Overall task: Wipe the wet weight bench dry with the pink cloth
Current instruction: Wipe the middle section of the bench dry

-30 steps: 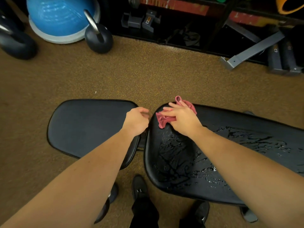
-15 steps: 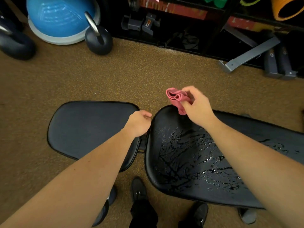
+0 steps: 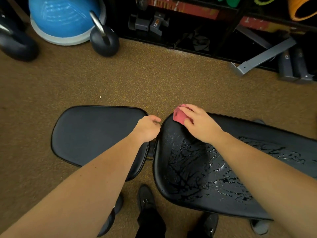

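Pink cloth (image 3: 178,115) was held bunched under the curled fingers of the right hand (image 3: 199,123) at the far corner of the wet black bench pad (image 3: 202,170). Its near edge was gripped by the left hand (image 3: 148,128). Beyond, a kettlebell (image 3: 104,40) was seen.

Dim, warm indoor light from overhead. White glints on the wet surface (image 3: 221,169) toward four o'clock. Soft sheen on the blue dome (image 3: 63,18) at eleven o'clock. Deep shadow over the rack (image 3: 197,31) at one o'clock. Wide-angle bending at the edges; slight softness throughout, forearms stretched large at bottom.
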The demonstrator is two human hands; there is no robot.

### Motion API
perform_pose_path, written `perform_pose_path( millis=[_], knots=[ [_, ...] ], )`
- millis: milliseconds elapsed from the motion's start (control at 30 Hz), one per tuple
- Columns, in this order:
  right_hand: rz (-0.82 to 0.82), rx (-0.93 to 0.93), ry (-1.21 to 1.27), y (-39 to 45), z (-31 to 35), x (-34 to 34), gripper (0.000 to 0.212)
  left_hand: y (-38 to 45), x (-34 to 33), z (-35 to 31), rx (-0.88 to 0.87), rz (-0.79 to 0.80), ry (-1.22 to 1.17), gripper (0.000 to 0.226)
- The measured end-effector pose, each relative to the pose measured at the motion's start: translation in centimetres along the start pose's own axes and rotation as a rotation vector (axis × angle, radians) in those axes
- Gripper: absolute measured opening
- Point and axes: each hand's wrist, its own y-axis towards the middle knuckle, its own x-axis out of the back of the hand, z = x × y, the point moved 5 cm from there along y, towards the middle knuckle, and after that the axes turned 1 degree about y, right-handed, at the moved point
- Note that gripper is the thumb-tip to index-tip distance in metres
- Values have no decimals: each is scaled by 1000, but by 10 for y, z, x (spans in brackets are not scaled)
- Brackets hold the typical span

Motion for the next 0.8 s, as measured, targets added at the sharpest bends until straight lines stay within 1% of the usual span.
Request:
perform_pose_path(
  millis=[33,67,100,167,267,367,433,500,600,700,800],
  knots=[
    [63,10,-34,-1,-1,-7,58,0,0,-1,4,6,-4,29],
    [86,35,-76,-2,-2,-11,64,-1,-1,-2,9,21,-2,31],
    [83,59,-109,-2,-1,-13,66,-1,-2,-2,14,38,2,34],
    [63,101,-149,-3,6,-16,63,-4,-3,-1,31,52,-4,38],
    [73,161,-254,-7,20,-29,62,-11,-3,0,41,20,-60,29],
    [94,176,-283,-14,29,-44,60,-14,1,1,2,-60,-92,21],
    [93,243,-300,-21,40,-51,58,-19,9,2,-37,-158,-111,23],
    [65,331,-333,-31,48,-60,55,-26,15,3,-66,-222,-114,27],
    [50,455,-292,-54,63,-76,50,-43,14,2,-99,-239,-59,26],
    [91,569,-310,-81,73,-97,50,-57,6,5,-133,-272,-5,28],
    [131,646,-303,-99,71,-107,49,-70,-7,6,-167,-290,128,34]
  ],
)
